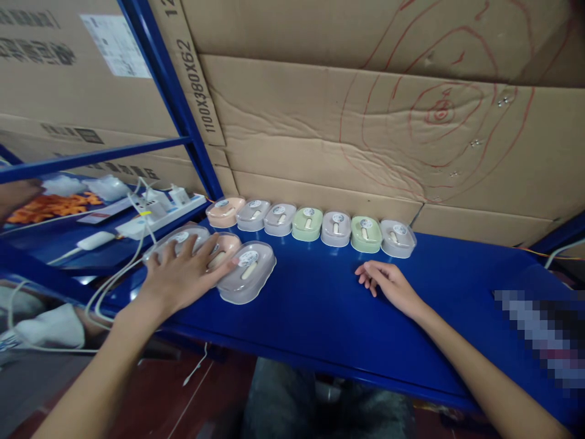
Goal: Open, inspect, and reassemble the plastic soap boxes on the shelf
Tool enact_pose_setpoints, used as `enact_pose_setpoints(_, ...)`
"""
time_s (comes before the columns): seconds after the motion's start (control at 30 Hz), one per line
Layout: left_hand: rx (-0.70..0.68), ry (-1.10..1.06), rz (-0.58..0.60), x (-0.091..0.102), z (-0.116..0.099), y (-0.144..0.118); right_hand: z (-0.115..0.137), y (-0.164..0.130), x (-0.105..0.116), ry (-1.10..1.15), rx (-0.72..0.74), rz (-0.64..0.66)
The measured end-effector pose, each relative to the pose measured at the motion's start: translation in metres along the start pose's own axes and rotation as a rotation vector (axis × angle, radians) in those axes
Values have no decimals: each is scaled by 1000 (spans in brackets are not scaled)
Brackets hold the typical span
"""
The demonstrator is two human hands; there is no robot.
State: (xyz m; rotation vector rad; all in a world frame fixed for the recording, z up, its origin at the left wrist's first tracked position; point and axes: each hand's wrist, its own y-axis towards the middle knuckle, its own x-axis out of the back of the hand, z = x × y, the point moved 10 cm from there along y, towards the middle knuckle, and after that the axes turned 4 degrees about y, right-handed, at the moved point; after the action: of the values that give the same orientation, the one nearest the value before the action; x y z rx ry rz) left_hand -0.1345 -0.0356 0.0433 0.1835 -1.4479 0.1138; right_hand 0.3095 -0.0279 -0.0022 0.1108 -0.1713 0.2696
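Note:
My left hand (183, 271) lies spread over a group of small plastic boxes with clear domed lids. Its thumb rests by the lid of a grey box (256, 268), which stands nearest the front. A pinkish box (231, 244) and another grey box (159, 241) are partly hidden under the fingers. Each visible lid bears a pale oblong piece and most show a round sticker. Over the blue tabletop, my right hand (384, 281) is loosely curled with its fingers a little apart and nothing visible in it. The nearest box to it is a green one (365, 235).
Several similar boxes, such as a green box (307, 224), form a row along the cardboard wall (297, 122). To the left are a blue rack post (159, 79), a power strip (155, 219), white cables and orange pieces (55, 207). A pixelated object (539, 335) lies at right.

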Motion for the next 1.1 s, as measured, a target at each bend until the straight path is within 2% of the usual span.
enact_pose_setpoints(0.27, -1, -12, 51, -2, 0, 0, 2, 0, -1, 4, 1, -5)
enact_pose_setpoints(0.87, -13, -2, 38, -6, 3, 3, 3, 0, 0, 35, -5, -2)
enact_pose_setpoints(0.93, -12, -12, 31, -5, 3, 3, 5, 0, 5, 70, -6, -18)
enact_pose_setpoints(1.0, -9, -16, 31, -5, 3, 3, 8, 0, 20, 65, 20, -76)
enact_pose_setpoints(1.1, -19, -9, 15, -4, 3, 2, 20, -1, 57, -146, 138, -242)
